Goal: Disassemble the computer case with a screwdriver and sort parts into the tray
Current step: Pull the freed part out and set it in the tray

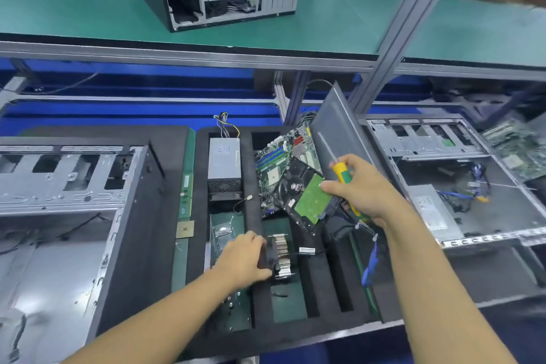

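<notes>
1. Tray [253, 186]: black foam, divided into compartments, set between the left case [74, 186] and the right case [443, 174] (both lie open, interiors facing up).
2. Left hand [245, 257]: fingers curled round the dark fan side of the heatsink [282, 255], which sits in a green-floored middle compartment.
3. Right hand [363, 189]: fingers wrapped round the yellow-green handle of the screwdriver [341, 173], shaft pointing up and away. The thumb tip touches the green board of the hard drive [304, 195].
4. Hard drive: tilted, lying over the motherboard [276, 156] in the rear right compartment.
5. Power supply [224, 165]: in the rear left compartment, wires at its far end.
6. Side panel [336, 127]: grey, leaning upright at the tray's right edge.
</notes>
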{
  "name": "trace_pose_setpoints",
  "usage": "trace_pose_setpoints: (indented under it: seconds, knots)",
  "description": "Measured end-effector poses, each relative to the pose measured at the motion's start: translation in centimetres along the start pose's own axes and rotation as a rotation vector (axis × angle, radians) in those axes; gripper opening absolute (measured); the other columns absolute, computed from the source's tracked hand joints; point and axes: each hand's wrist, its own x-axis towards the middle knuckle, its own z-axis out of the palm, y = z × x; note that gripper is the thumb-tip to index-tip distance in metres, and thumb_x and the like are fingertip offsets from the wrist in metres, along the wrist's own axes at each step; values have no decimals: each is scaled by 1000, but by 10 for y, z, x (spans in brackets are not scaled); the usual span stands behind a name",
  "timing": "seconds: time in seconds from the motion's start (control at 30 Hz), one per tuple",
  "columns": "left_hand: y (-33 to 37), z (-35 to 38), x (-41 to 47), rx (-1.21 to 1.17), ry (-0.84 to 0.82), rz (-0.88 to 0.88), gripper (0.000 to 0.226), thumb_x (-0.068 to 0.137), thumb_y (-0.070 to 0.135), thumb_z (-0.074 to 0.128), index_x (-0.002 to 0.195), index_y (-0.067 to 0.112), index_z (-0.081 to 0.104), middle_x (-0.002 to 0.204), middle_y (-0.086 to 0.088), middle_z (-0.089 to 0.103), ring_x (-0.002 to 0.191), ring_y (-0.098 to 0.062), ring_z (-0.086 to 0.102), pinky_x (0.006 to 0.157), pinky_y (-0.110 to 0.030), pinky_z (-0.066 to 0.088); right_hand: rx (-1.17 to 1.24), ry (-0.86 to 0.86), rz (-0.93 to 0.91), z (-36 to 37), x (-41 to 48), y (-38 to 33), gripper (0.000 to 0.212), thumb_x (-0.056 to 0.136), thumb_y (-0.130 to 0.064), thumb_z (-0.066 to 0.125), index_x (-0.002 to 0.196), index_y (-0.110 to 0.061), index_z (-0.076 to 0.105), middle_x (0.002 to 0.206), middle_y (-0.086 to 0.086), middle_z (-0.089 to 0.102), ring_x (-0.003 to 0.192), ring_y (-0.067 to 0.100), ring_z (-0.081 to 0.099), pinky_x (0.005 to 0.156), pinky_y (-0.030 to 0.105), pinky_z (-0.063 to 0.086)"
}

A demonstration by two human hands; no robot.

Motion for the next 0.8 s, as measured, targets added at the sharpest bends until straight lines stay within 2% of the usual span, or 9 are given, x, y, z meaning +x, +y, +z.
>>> trace_pose_setpoints:
  seconds: [0.07,0.17,0.23,0.3,0.4,0.53,0.6,0.7,0.8]
  knots:
    - [12,12,12,116,70,64,100,72,67,70,148,14,35,150,-3,36,138,-23,34,114,-39,31,-53,0,12,6,-2,5,37,79,-28,83,105,-32,56,102,0,66,63,20,56,67,50,58]
    - [26,23,37,143,-42,75,123,67,85,55,157,10,18,162,-6,20,150,-23,16,122,-44,12,-76,59,9,7,-7,12,37,80,-30,82,107,-34,56,104,-2,63,73,20,59,72,42,55]
    - [27,23,56,160,-123,71,105,80,79,45,158,13,17,165,-7,13,152,-22,9,123,-47,2,-43,112,-2,-1,-13,12,35,80,-32,81,104,-36,56,97,-5,63,66,14,56,68,37,52]
    - [22,20,71,188,-149,116,71,95,53,38,157,21,25,166,-6,15,152,-18,11,122,-46,-4,-59,153,-24,-13,-17,12,37,79,-35,81,105,-39,55,94,-9,64,63,11,55,63,33,51]
    - [18,21,83,332,-180,143,63,94,40,40,154,26,29,164,-9,20,150,-23,19,120,-48,0,-90,167,-27,-29,-18,13,42,76,-38,80,110,-37,56,90,-8,61,61,14,52,62,31,46]
    - [28,38,80,614,-182,139,110,69,76,55,156,21,16,156,-17,29,141,-36,29,118,-55,5,-56,136,-5,-24,-16,22,41,77,-34,81,111,-35,56,88,-13,61,65,13,55,67,32,48]
    - [33,49,77,700,-133,120,128,63,82,61,158,19,3,145,-19,38,134,-37,36,118,-58,4,-59,130,6,-17,-15,29,41,76,-35,81,109,-37,56,91,-14,62,71,13,59,69,34,51]
    - [38,59,75,656,-42,55,129,68,74,68,158,16,-5,130,-16,45,125,-33,45,119,-57,1,-40,106,35,-11,-14,39,41,69,-44,77,103,-42,56,84,-6,62,60,15,53,66,41,55]
    - [39,56,78,530,34,-6,129,65,65,74,157,10,2,131,-11,45,125,-28,47,121,-51,6,-35,104,51,-9,-13,45,44,66,-46,75,105,-42,56,84,-8,61,62,14,55,70,46,58]
